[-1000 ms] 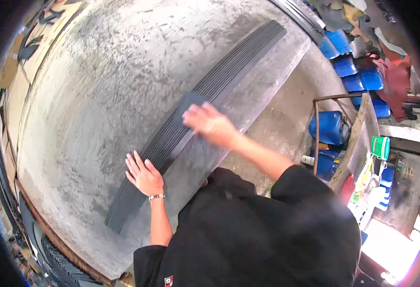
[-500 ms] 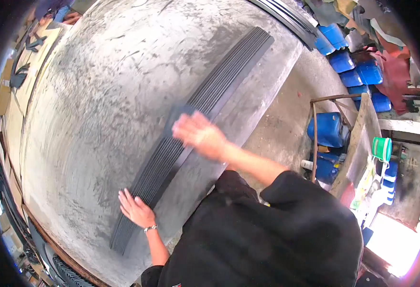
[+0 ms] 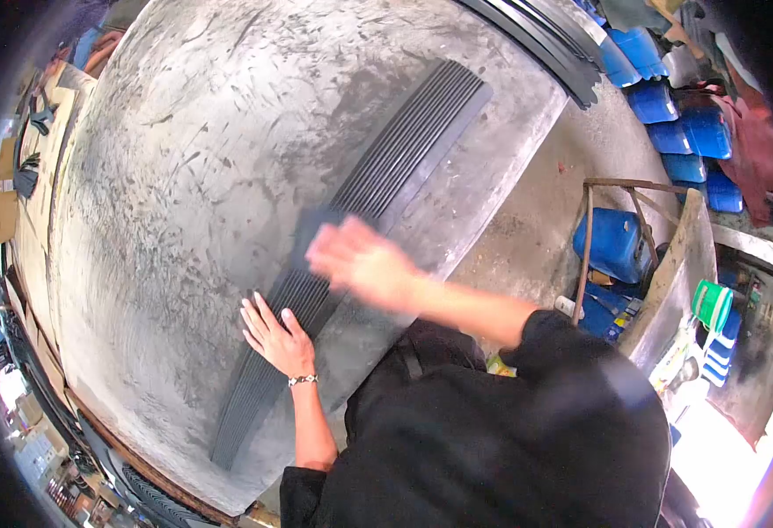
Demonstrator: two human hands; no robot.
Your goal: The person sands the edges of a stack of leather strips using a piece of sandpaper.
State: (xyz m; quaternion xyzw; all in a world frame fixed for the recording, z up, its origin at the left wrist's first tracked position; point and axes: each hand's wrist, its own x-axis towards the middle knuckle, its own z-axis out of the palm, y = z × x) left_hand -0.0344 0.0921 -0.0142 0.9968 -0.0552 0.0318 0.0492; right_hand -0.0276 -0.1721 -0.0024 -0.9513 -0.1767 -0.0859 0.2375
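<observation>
A row of long, narrow dark strips point(image 3: 413, 123) lies side by side across the concrete tabletop, slanting from upper right to lower left. My left hand point(image 3: 282, 343) rests flat on the strips' lower half, fingers spread, a bracelet at the wrist. Farther up the row is my right hand point(image 3: 364, 264), smeared by motion. Beyond its fingertips shows a dark, flat, blurred piece point(image 3: 310, 231), which the hand appears to hold against the strips. The kind of piece cannot be made out, and its near part is hidden under the fingers.
The concrete tabletop point(image 3: 157, 220) has a straight edge at right. More dark strips point(image 3: 545, 44) lie at its far right end. Beyond stand blue containers point(image 3: 615, 242), a metal frame point(image 3: 587, 229) and a green bucket point(image 3: 712, 304). Cardboard point(image 3: 4, 207) sits at far left.
My left hand has slid up along the strips, closer to my right hand. The right hand and the dark piece have shifted slightly down the row. The view has turned a little.
</observation>
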